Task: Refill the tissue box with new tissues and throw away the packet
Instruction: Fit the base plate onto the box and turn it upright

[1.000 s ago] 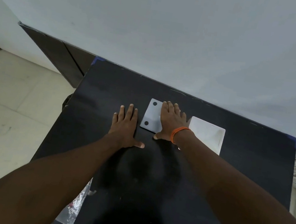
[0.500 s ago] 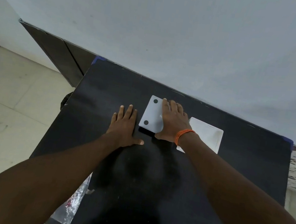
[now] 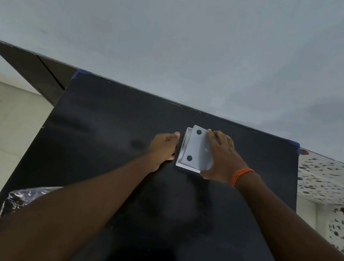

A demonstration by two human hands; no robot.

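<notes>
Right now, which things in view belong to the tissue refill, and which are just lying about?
Part of the job:
- grey lid with two black dots, held by the right hand
- white tissue box under it, left hand against its side

Lying about:
- crinkled plastic wrapper at the black table's near-left edge; could be the packet, can't tell
- orange wristband

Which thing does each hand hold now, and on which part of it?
The right hand grips the grey lid by its right edge, over the white box. The left hand touches the box's left side; a true grip cannot be told.
</notes>
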